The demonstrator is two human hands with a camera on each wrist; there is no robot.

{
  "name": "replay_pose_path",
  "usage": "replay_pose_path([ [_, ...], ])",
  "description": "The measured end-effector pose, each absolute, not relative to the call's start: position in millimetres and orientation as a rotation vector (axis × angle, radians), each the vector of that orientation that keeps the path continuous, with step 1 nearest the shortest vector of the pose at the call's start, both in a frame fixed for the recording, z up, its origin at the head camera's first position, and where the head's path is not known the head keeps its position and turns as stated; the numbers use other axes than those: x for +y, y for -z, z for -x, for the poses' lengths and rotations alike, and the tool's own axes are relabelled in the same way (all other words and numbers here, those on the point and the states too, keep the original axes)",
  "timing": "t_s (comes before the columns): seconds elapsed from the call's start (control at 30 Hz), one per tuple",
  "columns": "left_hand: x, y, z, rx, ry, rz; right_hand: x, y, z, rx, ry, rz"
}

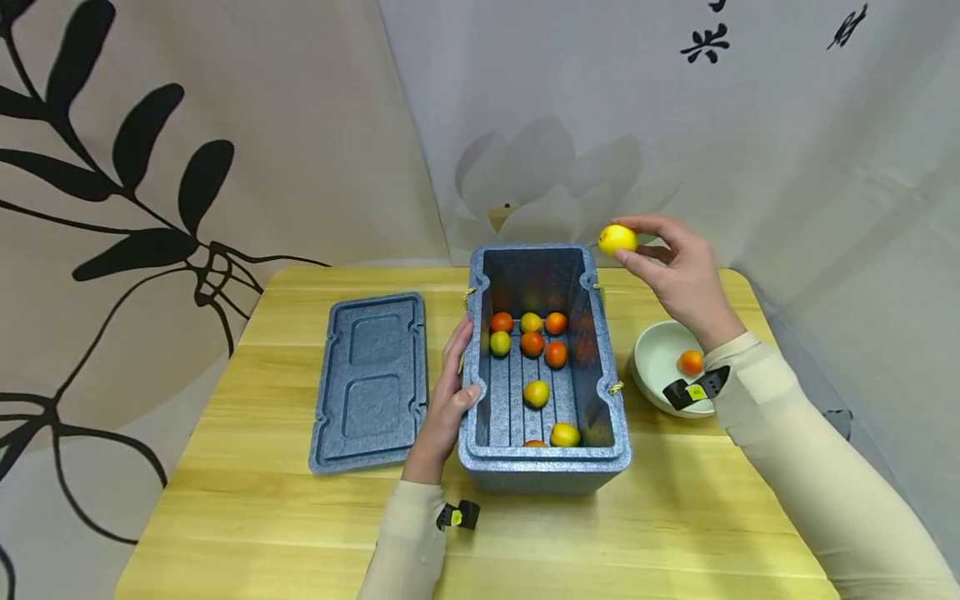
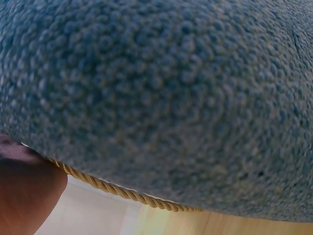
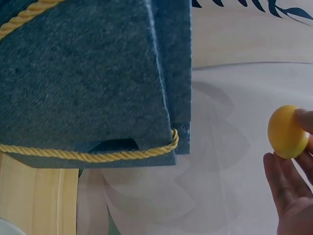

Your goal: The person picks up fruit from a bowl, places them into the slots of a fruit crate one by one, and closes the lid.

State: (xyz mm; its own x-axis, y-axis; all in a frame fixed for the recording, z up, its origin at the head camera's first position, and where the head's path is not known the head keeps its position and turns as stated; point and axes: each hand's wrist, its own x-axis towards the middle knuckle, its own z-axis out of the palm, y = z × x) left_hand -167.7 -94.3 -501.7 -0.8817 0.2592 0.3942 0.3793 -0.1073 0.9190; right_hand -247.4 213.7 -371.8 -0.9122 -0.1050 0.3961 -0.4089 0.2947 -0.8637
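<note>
Up above the far right corner of the blue-grey foam box, my right hand pinches a small oval yellow fruit between thumb and fingers. The right wrist view shows the same yellow fruit at the fingertips, out beyond the box wall. My left hand rests along the box's left side, fingers straight against the outside and thumb on the rim. Inside lie several fruits, yellow ones like the yellow fruit and orange-red ones like the orange-red fruit. Foam fills most of the left wrist view.
A matching foam lid lies flat on the wooden table, left of the box. To the right stands a pale bowl holding an orange fruit, partly covered by the right wrist strap. Yellow rope runs along the box's side. Fabric hangs behind.
</note>
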Motion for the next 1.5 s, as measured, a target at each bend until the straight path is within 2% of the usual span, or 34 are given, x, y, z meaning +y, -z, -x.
replay_pose_path([
  [0.57, -95.0, 506.2, 171.1, -1.998, 2.173, 0.754, 188.1, 373.1, 263.4, -2.367, -1.688, -0.543],
  [1.5, -93.9, 505.7, 169.8, -1.986, 2.182, 0.739, 173.2, 396.9, 267.8, -2.522, -1.58, -0.642],
])
